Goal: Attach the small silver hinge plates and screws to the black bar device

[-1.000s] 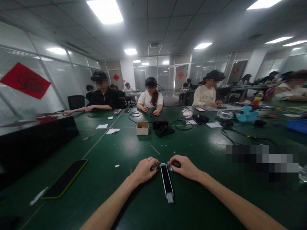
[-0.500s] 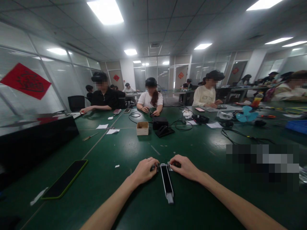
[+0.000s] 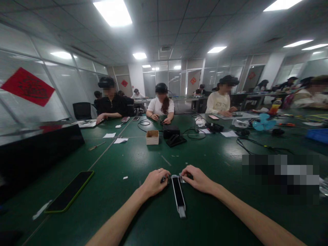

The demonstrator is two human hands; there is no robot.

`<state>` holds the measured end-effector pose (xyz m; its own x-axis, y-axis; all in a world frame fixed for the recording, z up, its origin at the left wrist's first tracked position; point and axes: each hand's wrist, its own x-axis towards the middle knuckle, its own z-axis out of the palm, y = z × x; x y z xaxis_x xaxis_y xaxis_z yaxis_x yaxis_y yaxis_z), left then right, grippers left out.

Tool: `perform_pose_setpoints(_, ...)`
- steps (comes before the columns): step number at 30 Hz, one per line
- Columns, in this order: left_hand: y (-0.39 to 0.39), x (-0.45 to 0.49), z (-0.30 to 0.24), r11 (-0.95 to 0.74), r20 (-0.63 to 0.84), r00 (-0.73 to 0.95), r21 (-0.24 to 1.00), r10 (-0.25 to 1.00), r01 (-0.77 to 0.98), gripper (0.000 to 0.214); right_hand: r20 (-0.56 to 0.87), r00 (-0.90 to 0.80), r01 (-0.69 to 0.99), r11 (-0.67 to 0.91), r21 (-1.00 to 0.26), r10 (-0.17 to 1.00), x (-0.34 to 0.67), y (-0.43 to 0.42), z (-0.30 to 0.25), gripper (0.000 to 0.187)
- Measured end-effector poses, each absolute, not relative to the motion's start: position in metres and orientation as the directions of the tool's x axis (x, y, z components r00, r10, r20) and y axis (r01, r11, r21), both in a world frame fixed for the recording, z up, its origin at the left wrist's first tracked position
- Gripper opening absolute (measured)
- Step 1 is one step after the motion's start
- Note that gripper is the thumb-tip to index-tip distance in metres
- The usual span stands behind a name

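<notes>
**Colour key.** Near centre: black-faced handheld device (image 3: 178, 193) with a silvery-white rim, on a dark green workbench mat (image 3: 123, 160). Near left: black smartphone (image 3: 68, 191) with a lime-green edge. Far left: red paper banner (image 3: 27, 82) with black calligraphy (characters too small to read). Far centre: tan cardboard box (image 3: 152, 137) and white T-shirt (image 3: 161, 106). Right: teal desk fan (image 3: 263, 124) and blue plastic tray (image 3: 314, 135).

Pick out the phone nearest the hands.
The black phone with the green edge, left of the left hand; the other phones lie far up the table.
</notes>
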<state>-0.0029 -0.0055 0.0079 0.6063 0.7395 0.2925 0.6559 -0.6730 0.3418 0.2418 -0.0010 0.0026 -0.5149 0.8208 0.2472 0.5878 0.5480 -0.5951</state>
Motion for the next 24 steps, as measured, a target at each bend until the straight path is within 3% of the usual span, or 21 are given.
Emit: perform_pose_setpoints(24,-0.0087,-0.002,0.0144,-0.664,0.273,0.606,0.334,0.747,0.669,0.02,0.238,-0.547,0.594,0.573,-0.565,0.803,0.2433,-0.0002,0.0027,0.018)
